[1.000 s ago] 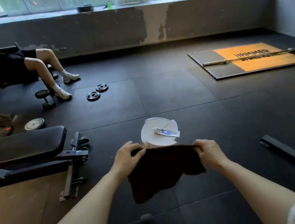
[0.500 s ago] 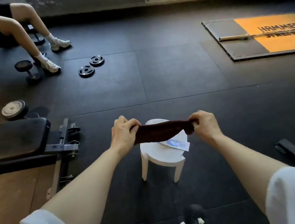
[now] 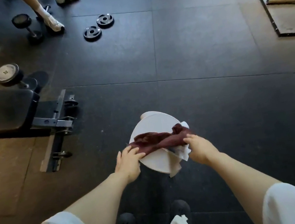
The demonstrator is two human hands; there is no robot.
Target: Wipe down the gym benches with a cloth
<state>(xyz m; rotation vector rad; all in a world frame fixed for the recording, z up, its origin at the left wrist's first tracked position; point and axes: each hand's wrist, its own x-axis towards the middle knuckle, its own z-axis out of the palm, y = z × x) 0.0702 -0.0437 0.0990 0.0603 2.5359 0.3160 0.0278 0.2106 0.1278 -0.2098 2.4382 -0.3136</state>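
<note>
Both hands are down at one white round stool (image 3: pixel 153 130): the left hand (image 3: pixel 128 161) pinches the near-left end of one dark red cloth (image 3: pixel 159 141), and the right hand (image 3: pixel 200 147) curls its fingers over the cloth's right end. This cloth lies bunched in a long strip across the stool's top, touching it. Under the right end, some white paper or packaging (image 3: pixel 183 151) sticks out past the stool's edge; what it is cannot be told. One black padded gym bench (image 3: pixel 0 112) stands well apart to the left, its metal frame (image 3: pixel 55 127) reaching toward the stool. On the black rubber floor (image 3: pixel 199 44) beyond lie two small weight plates (image 3: pixel 98 27) just beside each other, and two dumbbells (image 3: pixel 26 26) (image 3: pixel 13 75) farther left. Another person's two white shoes (image 3: pixel 53 23) show at the top edge. One platform (image 3: pixel 286 4) at the far right carries one bar (image 3: pixel 287 0).
</note>
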